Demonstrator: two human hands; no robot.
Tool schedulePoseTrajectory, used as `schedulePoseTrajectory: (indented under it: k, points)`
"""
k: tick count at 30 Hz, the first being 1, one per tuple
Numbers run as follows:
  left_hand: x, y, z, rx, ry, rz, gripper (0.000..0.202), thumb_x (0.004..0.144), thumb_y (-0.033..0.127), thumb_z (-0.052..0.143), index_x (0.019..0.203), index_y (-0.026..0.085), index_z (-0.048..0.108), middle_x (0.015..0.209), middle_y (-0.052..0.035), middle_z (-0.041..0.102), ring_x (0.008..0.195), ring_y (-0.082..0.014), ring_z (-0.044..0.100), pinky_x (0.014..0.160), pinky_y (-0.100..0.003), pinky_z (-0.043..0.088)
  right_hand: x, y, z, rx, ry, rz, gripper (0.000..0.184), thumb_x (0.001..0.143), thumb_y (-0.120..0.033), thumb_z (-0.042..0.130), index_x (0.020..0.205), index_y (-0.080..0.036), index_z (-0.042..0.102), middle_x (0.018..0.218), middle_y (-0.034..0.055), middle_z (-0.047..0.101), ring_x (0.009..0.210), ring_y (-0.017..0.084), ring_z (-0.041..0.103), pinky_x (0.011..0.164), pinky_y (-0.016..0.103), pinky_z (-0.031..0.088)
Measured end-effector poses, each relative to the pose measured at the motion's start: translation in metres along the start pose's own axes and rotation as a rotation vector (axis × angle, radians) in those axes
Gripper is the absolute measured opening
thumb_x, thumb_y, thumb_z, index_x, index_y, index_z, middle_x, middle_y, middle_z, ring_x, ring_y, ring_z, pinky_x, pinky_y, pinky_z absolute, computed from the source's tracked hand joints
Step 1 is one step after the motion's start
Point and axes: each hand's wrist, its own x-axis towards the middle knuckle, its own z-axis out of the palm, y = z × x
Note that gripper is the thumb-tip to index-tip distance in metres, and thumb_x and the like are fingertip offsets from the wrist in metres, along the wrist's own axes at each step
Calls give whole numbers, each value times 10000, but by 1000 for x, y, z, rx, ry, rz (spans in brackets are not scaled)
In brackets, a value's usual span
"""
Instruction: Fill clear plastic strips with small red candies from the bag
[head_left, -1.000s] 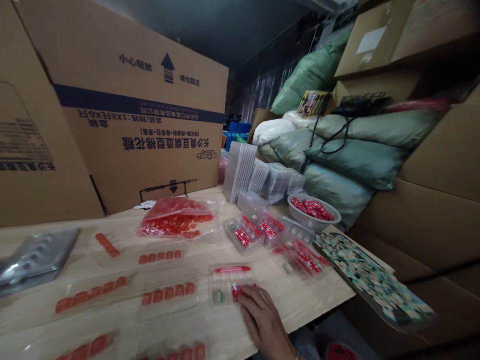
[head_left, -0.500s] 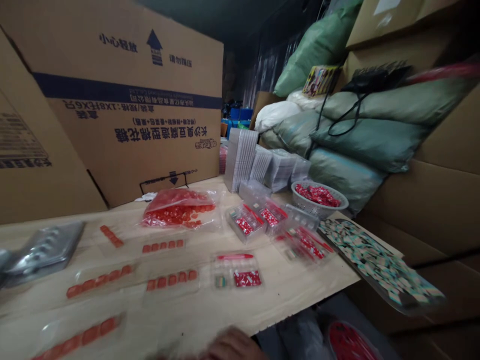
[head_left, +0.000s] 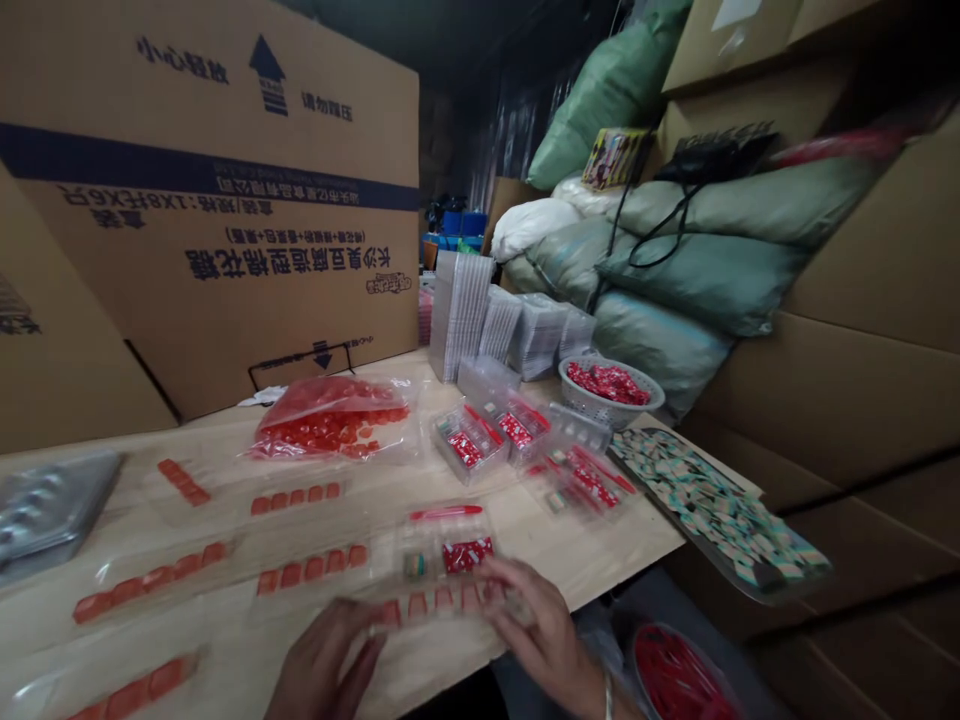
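Between my two hands is a clear plastic tray (head_left: 431,603) with a row of red-orange pieces. My left hand (head_left: 328,658) has its fingers closed on the tray's left end. At the right end, my right hand (head_left: 534,628) grips it between thumb and fingers. Just beyond lies another clear tray (head_left: 448,540) holding a red stick, a red patterned packet and a small greenish packet. More clear trays with rows of red pieces (head_left: 311,568) lie to the left.
A bag of red pieces (head_left: 330,420) lies before a large carton (head_left: 225,230). Stacked trays (head_left: 459,315), a basket of red packets (head_left: 611,385) and filled trays (head_left: 469,445) stand behind. A board of small packets (head_left: 720,500) overhangs the table's right edge. Red sticks (head_left: 679,675) lie below.
Both hands have come into view with a clear tray of red pieces between them; before, only one blurred hand showed at the bottom. The view has turned slightly right.
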Motion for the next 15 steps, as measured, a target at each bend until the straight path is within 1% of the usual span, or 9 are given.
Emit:
schedulePoseTrajectory:
  k: [2, 3, 5, 6, 8, 10, 11, 13, 15]
  points:
    - [35, -8, 20, -49, -116, -269, 305, 901, 313, 462, 1183, 197, 476, 768, 2, 648, 698, -131, 643, 661, -227, 542, 21, 21, 2, 73, 46, 234, 479, 882, -268, 525, 1337, -212, 385, 1034, 59, 664, 898, 164, 638, 812, 286, 528]
    - [50, -14, 29, -47, -201, -382, 359, 894, 298, 440, 1228, 165, 447, 774, -5, 638, 694, -141, 636, 669, -254, 543, 30, 33, 6, 97, 50, 326, 504, 869, -269, 527, 1344, -190, 382, 1030, 68, 650, 851, 168, 632, 786, 302, 530]
    - [76, -27, 46, 9, -356, -514, 389, 867, 235, 402, 1231, 115, 467, 923, -72, 640, 797, -166, 640, 753, -308, 539, 45, 53, 16, 99, 37, 413, 467, 834, -244, 536, 1287, -165, 457, 1037, 83, 616, 847, 179, 607, 799, 336, 520]
    - [86, -32, 53, 37, -416, -532, 366, 846, 196, 398, 1180, 110, 521, 995, -101, 632, 863, -178, 638, 800, -324, 529, 49, 60, 21, 81, 19, 414, 413, 818, -222, 540, 1227, -164, 512, 1056, 88, 598, 904, 191, 592, 845, 356, 504]
    - [96, -38, 60, 56, -482, -500, 299, 802, 134, 411, 1007, 126, 628, 1024, -113, 635, 939, -195, 629, 863, -334, 508, 51, 65, 30, 30, -14, 382, 297, 799, -175, 535, 1091, -170, 590, 1086, 96, 571, 1039, 215, 542, 937, 385, 456]
    - [96, -39, 64, 64, -544, -464, 283, 784, 102, 408, 894, 137, 666, 948, -104, 662, 938, -204, 633, 879, -337, 505, 46, 60, 36, -6, -32, 371, 253, 797, -139, 517, 1031, -175, 606, 1106, 99, 557, 1103, 219, 507, 976, 389, 428]
    - [93, -39, 65, 76, -557, -461, 302, 786, 93, 397, 911, 126, 669, 972, -120, 667, 962, -217, 631, 903, -361, 499, 43, 55, 37, -21, -37, 372, 248, 798, -130, 510, 1019, -179, 609, 1121, 100, 551, 1114, 217, 501, 983, 386, 423]
    - [80, -40, 70, 120, -544, -418, 353, 818, 144, 402, 1084, 101, 630, 1186, -177, 614, 1128, -271, 570, 991, -452, 450, 37, 46, 39, -36, -29, 380, 266, 805, -121, 501, 1037, -195, 609, 1150, 95, 547, 1134, 205, 498, 999, 372, 417]
    - [64, -44, 78, 164, -501, -267, 418, 845, 298, 467, 1217, 135, 566, 1368, -181, 493, 1279, -328, 444, 1033, -535, 404, 35, 43, 35, -45, -33, 365, 273, 818, -144, 511, 1064, -216, 608, 1189, 86, 542, 1155, 192, 497, 1004, 349, 422]
